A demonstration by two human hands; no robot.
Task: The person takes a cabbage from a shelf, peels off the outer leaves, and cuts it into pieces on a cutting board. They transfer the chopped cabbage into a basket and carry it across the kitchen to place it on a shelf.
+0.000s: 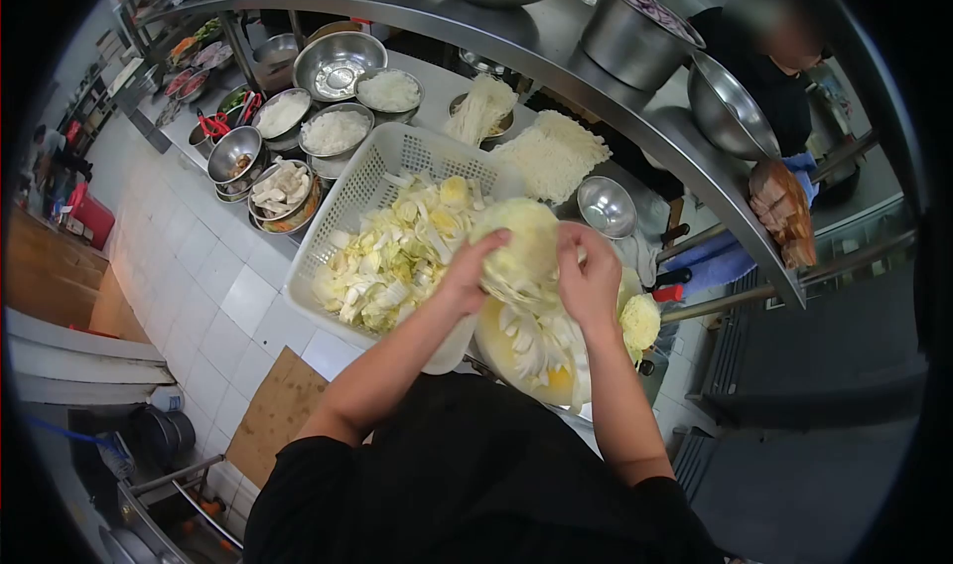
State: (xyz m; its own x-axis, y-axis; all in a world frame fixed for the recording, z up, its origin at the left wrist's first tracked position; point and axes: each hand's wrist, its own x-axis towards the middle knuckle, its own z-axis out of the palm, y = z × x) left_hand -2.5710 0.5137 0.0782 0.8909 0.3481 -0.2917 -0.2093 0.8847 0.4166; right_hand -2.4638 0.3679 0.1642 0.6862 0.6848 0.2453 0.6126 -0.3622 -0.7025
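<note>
My left hand [476,270] grips the side of a pale yellow-green cabbage [523,234], thumb on top. My right hand [590,274] is closed in a pinch at the cabbage's right edge; its fingertips are partly hidden. Below the cabbage, cut white and yellow cabbage pieces [541,344] lie on a round cutting board [501,344]. To the left stands a white perforated basket [333,231] holding a heap of chopped cabbage [397,256]. More cabbage [640,321] lies beyond my right hand.
Metal bowls of white food [336,130] crowd the left back. Noodles [556,155] and a small steel bowl [607,207] sit behind the cabbage. A steel shelf [556,53] with a pot [640,36] arches overhead. A knife with a red handle [668,293] lies right. Another person [764,77] stands opposite.
</note>
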